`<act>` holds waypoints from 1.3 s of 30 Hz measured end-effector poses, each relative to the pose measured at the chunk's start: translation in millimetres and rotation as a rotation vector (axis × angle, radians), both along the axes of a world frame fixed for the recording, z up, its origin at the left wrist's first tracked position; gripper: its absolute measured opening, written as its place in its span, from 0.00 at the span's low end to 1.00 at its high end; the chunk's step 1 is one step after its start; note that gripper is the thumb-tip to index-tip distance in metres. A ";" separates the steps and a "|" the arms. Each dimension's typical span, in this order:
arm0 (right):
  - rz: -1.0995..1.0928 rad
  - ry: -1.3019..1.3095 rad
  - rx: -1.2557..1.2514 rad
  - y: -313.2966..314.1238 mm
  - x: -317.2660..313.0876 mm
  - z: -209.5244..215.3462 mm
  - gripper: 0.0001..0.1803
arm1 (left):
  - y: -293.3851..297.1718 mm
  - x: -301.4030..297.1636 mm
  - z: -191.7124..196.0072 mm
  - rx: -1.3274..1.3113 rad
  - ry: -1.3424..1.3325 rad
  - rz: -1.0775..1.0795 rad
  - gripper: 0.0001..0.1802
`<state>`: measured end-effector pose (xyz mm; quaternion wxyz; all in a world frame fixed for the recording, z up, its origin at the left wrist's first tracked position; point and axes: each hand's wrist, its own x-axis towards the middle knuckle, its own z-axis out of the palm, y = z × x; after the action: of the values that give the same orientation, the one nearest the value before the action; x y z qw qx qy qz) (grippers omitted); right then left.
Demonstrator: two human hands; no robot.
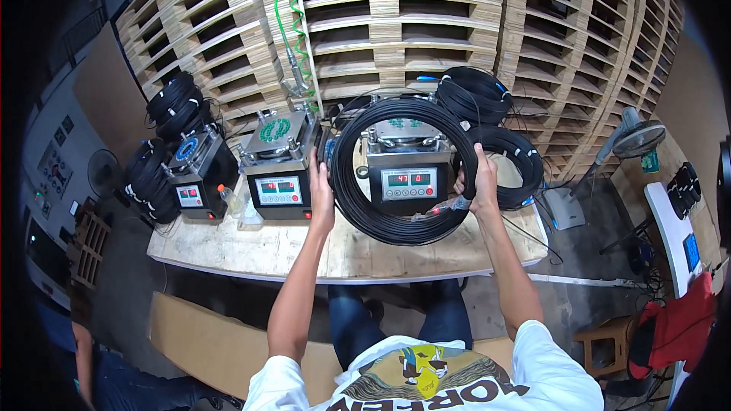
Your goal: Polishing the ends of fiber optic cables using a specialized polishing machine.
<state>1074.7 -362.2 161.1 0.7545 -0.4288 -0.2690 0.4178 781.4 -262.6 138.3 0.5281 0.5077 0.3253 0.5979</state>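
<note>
The left hand (323,196) is bracing the black coil (403,234) from its outer left side, fingers straight; the right hand (483,185) is clamping the opposite side. Both are touching it, neither nearer. The ring, without a long axis, is facing the person above the bench's (228,247) front edge, right of centre.

Both forearms (298,289) extend forward; left hand (323,202) shows fingers (313,161) raised (nearly straight); right hand (483,186) is curled.
</note>
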 end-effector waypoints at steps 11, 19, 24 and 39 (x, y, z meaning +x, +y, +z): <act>0.068 0.007 0.003 89.6 40.4 -9.8 0.27 | 82.8 18.3 -8.0 -0.067 -0.055 -0.109 0.26; 0.081 -0.118 -0.107 110.5 49.8 -27.5 0.24 | 112.2 27.2 -80.8 0.128 0.149 0.241 0.23; 0.031 -0.142 -0.127 127.1 67.9 -37.9 0.24 | 118.4 48.8 -70.4 0.171 0.220 0.329 0.22; -0.105 -0.341 -0.185 137.4 74.6 -62.2 0.24 | 114.0 50.5 -74.0 0.162 0.386 0.411 0.18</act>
<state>1149.3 -224.8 98.9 0.6761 -0.5744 -0.3303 0.3223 831.8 -148.6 64.4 0.2819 0.5761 0.4669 0.6088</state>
